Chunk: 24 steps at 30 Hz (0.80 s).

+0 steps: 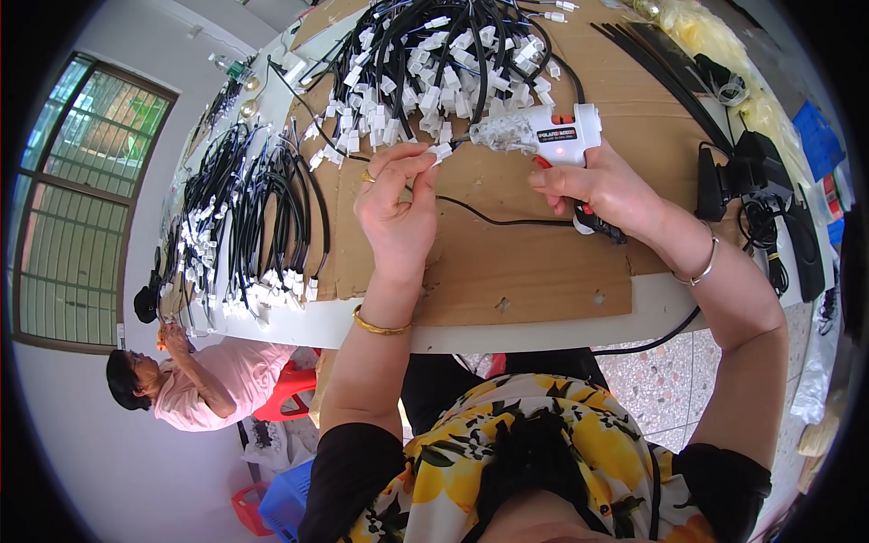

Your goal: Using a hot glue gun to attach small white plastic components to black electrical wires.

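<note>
My right hand (620, 185) is wrapped around the handle of a white glue gun (579, 149) with a red trigger and clear residue around its front end. The gun's tip points left, close to a small white plastic connector (441, 152). Between thumb and forefinger, my left hand (396, 213) pinches that connector. Whether the tip touches it I cannot tell. A large heap of black cables (434, 63) with white connectors lies just beyond both hands, on a sheet of cardboard (543, 281).
More cables (258, 195) are laid in bunches at the left. At the right are black strips (665, 86), a black stand-like device (756, 172) with coiled cord, and yellowish plastic wrap (692, 36). A co-worker in pink (226, 385) sits at the table's left end. A cord (507, 222) crosses the cardboard.
</note>
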Each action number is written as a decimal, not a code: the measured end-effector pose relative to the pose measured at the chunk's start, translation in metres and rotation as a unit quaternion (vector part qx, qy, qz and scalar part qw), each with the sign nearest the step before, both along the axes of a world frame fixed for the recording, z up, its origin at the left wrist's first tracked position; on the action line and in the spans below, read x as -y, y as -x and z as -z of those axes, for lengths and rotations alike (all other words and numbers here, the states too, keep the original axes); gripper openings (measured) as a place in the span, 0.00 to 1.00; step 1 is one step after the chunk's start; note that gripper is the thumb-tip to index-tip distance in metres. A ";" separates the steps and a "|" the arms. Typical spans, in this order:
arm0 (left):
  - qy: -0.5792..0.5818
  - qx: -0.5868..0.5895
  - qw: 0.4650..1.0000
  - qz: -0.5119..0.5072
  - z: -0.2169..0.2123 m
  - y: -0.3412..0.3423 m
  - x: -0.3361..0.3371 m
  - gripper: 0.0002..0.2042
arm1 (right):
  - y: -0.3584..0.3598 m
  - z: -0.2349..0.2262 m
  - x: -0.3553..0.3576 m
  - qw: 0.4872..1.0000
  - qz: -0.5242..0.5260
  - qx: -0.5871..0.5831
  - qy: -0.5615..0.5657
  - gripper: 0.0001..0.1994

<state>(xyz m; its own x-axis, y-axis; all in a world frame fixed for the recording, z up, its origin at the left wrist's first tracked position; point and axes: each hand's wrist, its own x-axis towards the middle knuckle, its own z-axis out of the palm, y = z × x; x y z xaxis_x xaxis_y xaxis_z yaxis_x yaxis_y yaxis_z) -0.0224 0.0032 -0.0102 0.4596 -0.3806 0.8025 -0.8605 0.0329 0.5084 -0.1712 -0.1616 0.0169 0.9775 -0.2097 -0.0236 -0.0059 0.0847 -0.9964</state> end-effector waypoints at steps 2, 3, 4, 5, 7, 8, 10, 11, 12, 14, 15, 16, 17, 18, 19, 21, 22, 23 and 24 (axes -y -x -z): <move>-0.002 -0.002 1.000 0.003 0.000 0.000 0.001 0.09 | 0.000 -0.001 0.002 1.000 -0.006 -0.003 0.006 0.07; -0.004 -0.003 1.000 0.004 -0.001 0.001 0.001 0.09 | 0.000 -0.001 0.003 1.000 -0.013 -0.005 0.013 0.07; -0.006 -0.005 1.000 0.006 -0.001 0.002 0.001 0.09 | 0.000 -0.001 0.003 1.000 -0.013 -0.005 0.013 0.07; -0.006 -0.005 1.000 0.006 -0.001 0.002 0.001 0.09 | 0.000 0.000 0.003 1.000 -0.014 -0.006 0.012 0.07; -0.004 0.007 1.000 0.006 0.000 0.001 0.001 0.09 | 0.000 0.000 0.002 1.000 -0.015 -0.006 0.010 0.07; -0.004 0.007 1.000 0.007 0.000 0.001 0.001 0.09 | 0.000 0.000 0.002 1.000 -0.013 -0.007 0.009 0.07; -0.006 0.007 1.000 0.007 -0.001 0.002 0.001 0.09 | 0.000 0.000 0.002 1.000 -0.010 -0.009 0.008 0.07; -0.006 0.007 1.000 0.007 -0.001 0.002 0.001 0.09 | 0.000 0.000 0.003 1.000 -0.011 -0.015 0.010 0.07; -0.005 0.008 1.000 0.007 -0.001 0.001 0.001 0.09 | 0.000 0.000 0.003 1.000 -0.012 -0.022 0.013 0.07; -0.005 0.010 1.000 0.006 -0.001 0.001 0.001 0.09 | 0.000 -0.001 0.002 1.000 -0.008 -0.020 0.009 0.08; -0.004 0.010 1.000 0.008 -0.001 0.001 0.001 0.09 | 0.000 -0.002 0.001 1.000 -0.003 -0.017 0.005 0.08; -0.004 0.009 1.000 0.009 -0.001 0.001 0.001 0.09 | 0.001 -0.003 0.001 1.000 -0.003 -0.017 0.005 0.08; -0.004 0.009 1.000 0.009 -0.001 0.001 0.002 0.09 | 0.001 -0.004 0.002 1.000 -0.005 -0.023 0.008 0.09; -0.005 0.009 1.000 0.009 -0.001 0.001 0.002 0.09 | 0.001 -0.005 0.002 1.000 -0.007 -0.028 0.012 0.09; -0.005 0.010 1.000 0.008 -0.001 0.001 0.001 0.09 | 0.001 -0.005 0.001 1.000 -0.007 -0.028 0.011 0.09; -0.006 0.008 1.000 0.006 -0.001 0.001 0.001 0.09 | 0.001 -0.005 0.001 0.999 0.001 -0.033 0.025 0.09; -0.007 0.006 1.000 0.005 0.000 0.001 0.001 0.09 | 0.000 -0.005 0.000 0.999 0.001 -0.033 0.025 0.09; -0.007 0.006 1.000 0.005 0.000 0.001 0.001 0.09 | 0.000 -0.005 0.000 0.999 0.001 -0.030 0.026 0.09; -0.007 0.008 1.000 0.003 0.000 0.000 0.001 0.09 | 0.000 -0.005 0.000 0.999 0.001 -0.027 0.028 0.09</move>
